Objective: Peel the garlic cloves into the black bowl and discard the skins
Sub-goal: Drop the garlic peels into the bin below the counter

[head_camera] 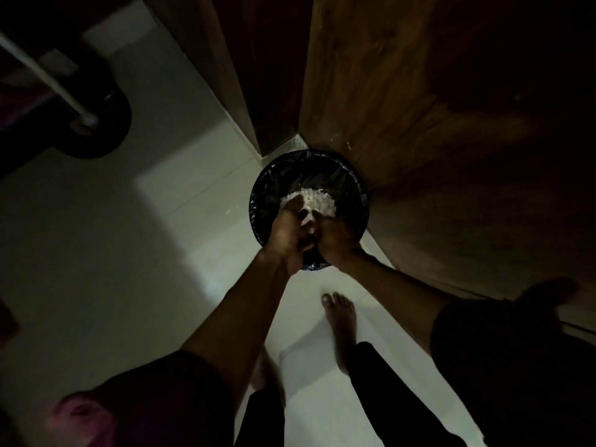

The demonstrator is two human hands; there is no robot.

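Over the round black-lined bin (283, 171) the left hand (287, 235) and right hand (338, 238) press together; pale papery garlic skins (314, 201) lie heaped just beyond the fingertips, a few between the hands; too dim to tell whether the fingers grasp any.

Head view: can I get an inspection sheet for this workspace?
Surface: pale tiled floor, dimly lit.
Job's things: black-lined bin with a heap of white garlic skins inside.
Clutter: nothing seen.
Hands: left hand and right hand together over the bin, pale scraps between them; grip unclear.
Cables: nothing seen.
Surroundings: wooden doors behind the bin, a pole on a dark round base at left, a bare foot below.
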